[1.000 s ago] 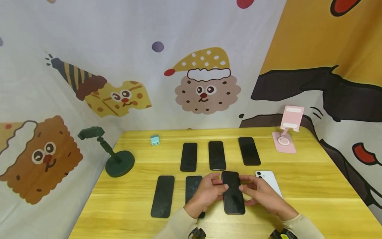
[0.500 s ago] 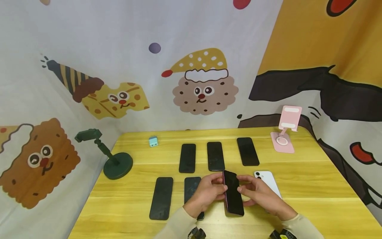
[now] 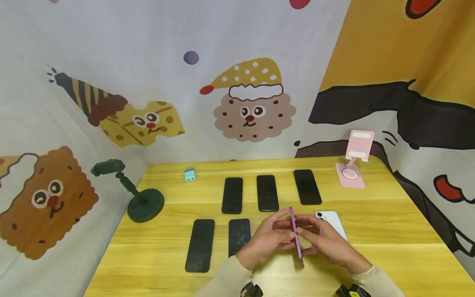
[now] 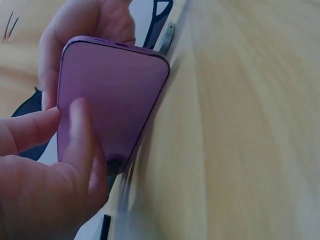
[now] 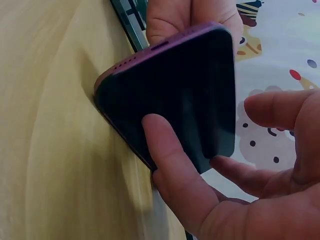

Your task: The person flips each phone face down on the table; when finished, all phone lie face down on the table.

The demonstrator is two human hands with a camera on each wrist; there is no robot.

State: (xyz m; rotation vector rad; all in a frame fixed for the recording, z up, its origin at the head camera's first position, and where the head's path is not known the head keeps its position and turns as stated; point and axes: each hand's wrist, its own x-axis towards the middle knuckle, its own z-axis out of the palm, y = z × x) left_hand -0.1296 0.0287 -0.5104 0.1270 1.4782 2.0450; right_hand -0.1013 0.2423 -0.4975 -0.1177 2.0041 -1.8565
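Table (image 3: 156, 235), yellow wood grain, cartoon cloth (image 3: 148, 41) behind, left fingers (image 3: 283, 236) and right fingers (image 3: 309, 236) pinching purple phone (image 4: 117, 95) between them

Setting is reading as a curtained booth, home or studio unclear: cartoon-print cloth (image 3: 148, 33) is hanging behind the far edge and along both sides of a wood-grain desk (image 3: 386, 222).

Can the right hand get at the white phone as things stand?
Probably yes, once freed: the white phone lies beside or beneath the right hand, nothing seen resting on it, but that hand is occupied with the purple phone.
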